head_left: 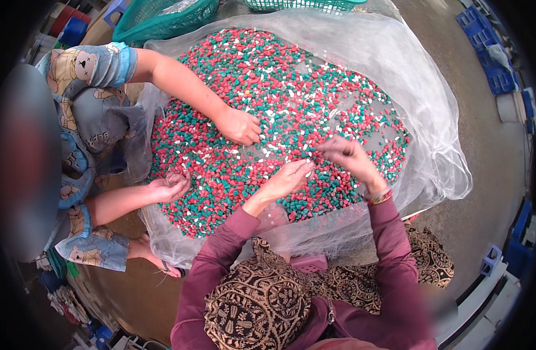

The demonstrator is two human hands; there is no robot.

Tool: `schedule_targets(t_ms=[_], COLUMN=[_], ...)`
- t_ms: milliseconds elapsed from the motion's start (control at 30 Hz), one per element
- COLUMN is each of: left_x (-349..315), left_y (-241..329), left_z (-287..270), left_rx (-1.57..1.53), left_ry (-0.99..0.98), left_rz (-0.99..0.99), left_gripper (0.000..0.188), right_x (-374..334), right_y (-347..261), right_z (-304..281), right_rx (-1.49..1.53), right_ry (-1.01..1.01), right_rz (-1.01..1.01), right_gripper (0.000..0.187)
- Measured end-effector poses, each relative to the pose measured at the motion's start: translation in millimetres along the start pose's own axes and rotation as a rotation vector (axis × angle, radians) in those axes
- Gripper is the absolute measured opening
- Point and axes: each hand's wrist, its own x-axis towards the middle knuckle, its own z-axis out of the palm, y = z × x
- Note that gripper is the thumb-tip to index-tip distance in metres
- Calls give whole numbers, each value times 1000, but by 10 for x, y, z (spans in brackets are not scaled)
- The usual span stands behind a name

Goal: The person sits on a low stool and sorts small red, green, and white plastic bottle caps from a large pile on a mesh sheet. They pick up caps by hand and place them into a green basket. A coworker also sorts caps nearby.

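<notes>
A heap of small red, green and white pieces (221, 76) lies spread over a sheer white net sheet (419, 76). My left hand (288, 179) is over the near middle of the heap, its fingers curled and pressed together. Whitish bits show by its fingertips, too small to name. Just to its right, my right hand (349, 158) hovers over the pieces with bent fingers, smeared by motion. Whether it holds anything does not show.
At the left, a co-worker has one hand (240, 126) down on the pieces and the other hand (170, 188) cupped at the heap's edge. A green basket (168, 20) stands at the back. Blue crates (484, 41) line the far right; a pink stool (308, 263) is near me.
</notes>
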Motion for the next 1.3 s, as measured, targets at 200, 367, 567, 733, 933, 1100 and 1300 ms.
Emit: schedule_targets(t_ms=[200, 367, 567, 733, 933, 1100, 1300], left_x=[-116, -158, -100, -127, -167, -93, 16], left_y=[-45, -154, -80, -96, -309, -369, -411], left_z=[-99, -200, -273, -275, -256, -194, -203], left_rx=[-18, 41, 184, 233, 403, 433, 477], left_ry=[-91, -136, -167, -86, -38, -73, -20], left_rz=[-63, -52, -36, -17, -1, -79, -49], left_gripper=[39, 43, 47, 36, 32, 33, 30], right_x=[626, 716, 682, 817, 754, 614, 598], right_y=[869, 983, 1011, 956, 946, 1066, 867], right_z=[-820, -637, -552, -449, -376, -541, -694], right_rx=[-733, -1247, -1237, -1135, -1375, -836, -807], right_ry=[417, 303, 363, 349, 363, 561, 569], right_rz=[90, 93, 111, 39, 29, 168, 85], right_gripper=[23, 17, 19, 21, 18, 16, 15])
